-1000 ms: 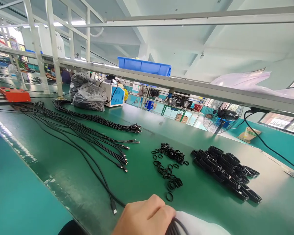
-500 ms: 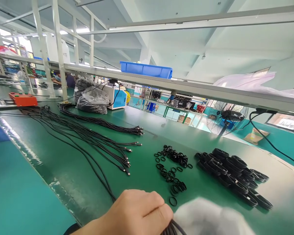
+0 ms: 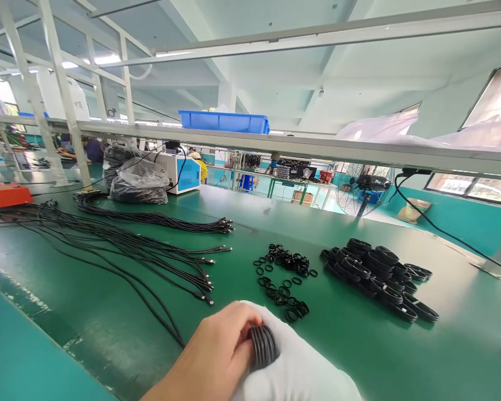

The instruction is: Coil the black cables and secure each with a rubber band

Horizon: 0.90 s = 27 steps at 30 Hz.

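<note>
My bare left hand [image 3: 217, 348] is closed around one side of a coiled black cable [image 3: 264, 346] at the bottom centre. My right hand [image 3: 307, 359], in a white glove, wraps the coil from the other side; its fingertips are partly hidden. Below my left hand's wrist, a cable strand runs off to the left across the table. Just beyond my hands lie many small black rings [image 3: 290, 260], some loose, some heaped. Straight black cables [image 3: 150, 250] with metal plugs spread out on the left. A pile of finished-looking cable coils [image 3: 379, 273] rests on the right.
On the green table [image 3: 250, 223] stand an orange-red box [image 3: 6, 195], a bag of dark items [image 3: 137, 181] and a blue-and-white machine [image 3: 179, 174]. A shelf overhead carries a blue tray [image 3: 223, 121]. A fan [image 3: 363, 189] stands beyond the table.
My gloved right hand has come in against the coil, which both hands now hold up in view. My left hand has turned, showing the coil's loops. The whole view has shifted to the right.
</note>
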Each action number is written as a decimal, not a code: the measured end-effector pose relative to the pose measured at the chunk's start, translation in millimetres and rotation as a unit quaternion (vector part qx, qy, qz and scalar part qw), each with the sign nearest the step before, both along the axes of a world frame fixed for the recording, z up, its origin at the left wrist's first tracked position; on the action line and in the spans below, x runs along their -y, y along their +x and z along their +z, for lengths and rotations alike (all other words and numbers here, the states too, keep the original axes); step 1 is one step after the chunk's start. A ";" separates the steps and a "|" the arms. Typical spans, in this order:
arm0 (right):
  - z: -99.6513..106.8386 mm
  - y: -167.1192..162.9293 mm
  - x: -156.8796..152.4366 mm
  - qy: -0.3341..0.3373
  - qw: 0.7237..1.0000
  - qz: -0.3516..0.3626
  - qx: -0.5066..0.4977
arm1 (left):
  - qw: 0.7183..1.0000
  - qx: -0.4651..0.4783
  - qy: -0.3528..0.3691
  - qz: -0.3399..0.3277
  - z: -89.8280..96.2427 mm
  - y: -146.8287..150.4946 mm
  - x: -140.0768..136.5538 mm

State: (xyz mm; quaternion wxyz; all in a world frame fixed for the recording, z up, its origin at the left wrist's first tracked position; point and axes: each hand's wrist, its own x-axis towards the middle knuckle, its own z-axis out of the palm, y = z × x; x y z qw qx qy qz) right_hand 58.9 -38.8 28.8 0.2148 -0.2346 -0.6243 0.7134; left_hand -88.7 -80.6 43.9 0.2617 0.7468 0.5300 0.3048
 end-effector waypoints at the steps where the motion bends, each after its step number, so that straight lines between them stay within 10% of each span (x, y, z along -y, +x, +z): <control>1: -0.5 -2.4 1.4 -0.029 1.000 -0.001 0.002 | 0.999 0.016 -0.026 0.018 0.2 0.8 -0.4; 11: -11.6 4.0 6.1 -0.169 0.984 -0.047 -0.022 | 0.980 0.127 -0.138 0.061 -8.3 8.2 -10.8; 20: -19.7 -2.2 5.1 -0.148 0.986 -0.039 0.061 | 0.988 -0.029 -0.129 0.082 -5.7 16.5 -18.3; 27: -32.7 -4.0 2.5 -0.167 0.985 -0.030 0.023 | 0.998 0.039 -0.016 0.044 -16.1 9.4 -9.1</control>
